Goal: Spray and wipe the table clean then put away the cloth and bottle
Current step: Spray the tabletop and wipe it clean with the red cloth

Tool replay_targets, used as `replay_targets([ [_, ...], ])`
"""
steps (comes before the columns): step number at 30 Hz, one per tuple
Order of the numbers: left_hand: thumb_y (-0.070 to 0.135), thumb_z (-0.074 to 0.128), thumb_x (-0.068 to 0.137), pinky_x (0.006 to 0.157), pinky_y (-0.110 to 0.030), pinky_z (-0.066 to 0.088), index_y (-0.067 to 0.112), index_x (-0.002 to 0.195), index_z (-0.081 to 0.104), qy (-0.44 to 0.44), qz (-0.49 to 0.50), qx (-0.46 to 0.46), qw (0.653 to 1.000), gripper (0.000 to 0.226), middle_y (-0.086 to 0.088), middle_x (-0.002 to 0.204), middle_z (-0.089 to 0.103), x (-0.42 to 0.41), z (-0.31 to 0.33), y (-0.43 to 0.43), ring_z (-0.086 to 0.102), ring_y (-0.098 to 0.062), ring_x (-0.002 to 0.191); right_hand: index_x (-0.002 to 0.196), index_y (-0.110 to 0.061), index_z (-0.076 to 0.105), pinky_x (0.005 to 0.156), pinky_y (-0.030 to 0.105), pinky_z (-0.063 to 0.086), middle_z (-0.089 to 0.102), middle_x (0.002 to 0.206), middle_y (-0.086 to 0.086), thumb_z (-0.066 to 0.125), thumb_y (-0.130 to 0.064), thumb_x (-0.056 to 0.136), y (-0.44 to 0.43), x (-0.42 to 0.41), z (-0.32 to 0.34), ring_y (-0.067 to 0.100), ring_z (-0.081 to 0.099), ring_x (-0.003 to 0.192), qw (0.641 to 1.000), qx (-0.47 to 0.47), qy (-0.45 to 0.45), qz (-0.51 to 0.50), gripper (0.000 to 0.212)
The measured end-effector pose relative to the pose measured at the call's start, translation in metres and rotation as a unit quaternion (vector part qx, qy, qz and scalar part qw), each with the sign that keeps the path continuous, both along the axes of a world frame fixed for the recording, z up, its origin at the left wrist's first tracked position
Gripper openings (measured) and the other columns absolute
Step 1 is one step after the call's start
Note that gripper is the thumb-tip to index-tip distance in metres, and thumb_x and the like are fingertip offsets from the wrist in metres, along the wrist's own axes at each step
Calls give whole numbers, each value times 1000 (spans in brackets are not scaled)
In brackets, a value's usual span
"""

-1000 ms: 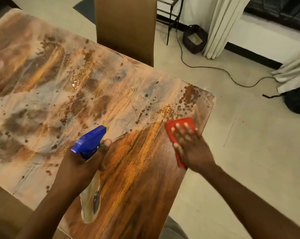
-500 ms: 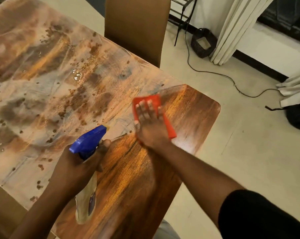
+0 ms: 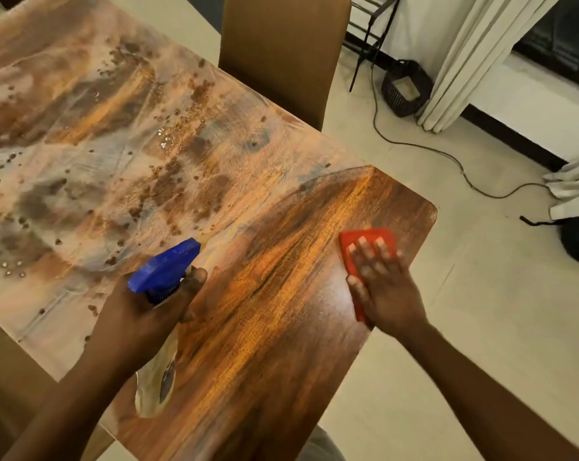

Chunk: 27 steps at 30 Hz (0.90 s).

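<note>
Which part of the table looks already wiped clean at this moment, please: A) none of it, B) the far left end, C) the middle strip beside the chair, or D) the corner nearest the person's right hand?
D: the table shows bare, dark wood grain around the right hand pressing the red cloth, while pale smears and droplets cover the rest.

One table [image 3: 281, 327], one cloth [image 3: 368, 241], one bottle [image 3: 155, 390] — two hands, one chair [image 3: 281, 54].
</note>
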<state>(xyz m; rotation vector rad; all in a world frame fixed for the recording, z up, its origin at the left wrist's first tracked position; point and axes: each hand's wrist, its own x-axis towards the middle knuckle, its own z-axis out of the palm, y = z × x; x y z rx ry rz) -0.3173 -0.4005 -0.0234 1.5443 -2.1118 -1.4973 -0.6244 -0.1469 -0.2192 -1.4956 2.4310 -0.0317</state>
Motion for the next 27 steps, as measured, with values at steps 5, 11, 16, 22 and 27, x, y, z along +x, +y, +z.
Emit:
replay_targets([
  [5, 60, 72, 86, 82, -67, 61, 33, 99, 72, 1, 30, 5, 1000, 30, -7, 68, 76, 18, -5, 2, 74, -41, 68, 176, -29, 5, 134, 63, 2, -2, 183, 3, 13, -58, 113, -68, -79, 1, 32, -6, 169, 985, 18, -13, -172, 69],
  [11, 58, 67, 79, 71, -60, 59, 22, 98, 72, -11, 32, 5, 999, 42, -18, 65, 69, 36, -6, 7, 69, -44, 63, 175, -24, -6, 134, 61, -5, -13, 183, 6, 15, -51, 117, -176, -83, 7, 33, -17, 167, 982, 24, -38, -181, 68],
  [16, 59, 67, 79, 77, -54, 62, 29, 125, 74, -17, 46, 28, 998, 55, -5, 79, 79, 50, -7, 9, 72, -18, 62, 174, -21, -10, 134, 60, -6, -14, 182, 7, 14, -49, 115, -240, 2, 12, 34, -18, 167, 999, 33, -35, -3, 69],
  [22, 59, 67, 81, 70, -49, 60, 29, 105, 72, -18, 54, -3, 998, 39, -9, 68, 75, 51, -2, 8, 73, -30, 63, 174, -21, 0, 133, 60, -8, -7, 182, 5, 14, -49, 112, -204, 186, 3, 29, -17, 167, 965, 23, -69, 253, 70],
  [27, 65, 65, 82, 66, -40, 56, 19, 85, 70, -1, 92, -39, 995, 47, -14, 61, 73, 45, -2, 0, 70, -30, 55, 174, -23, 21, 134, 57, 2, 15, 182, 0, 39, -42, 112, -93, 267, -12, 22, -1, 169, 929, -18, -76, 363, 67],
])
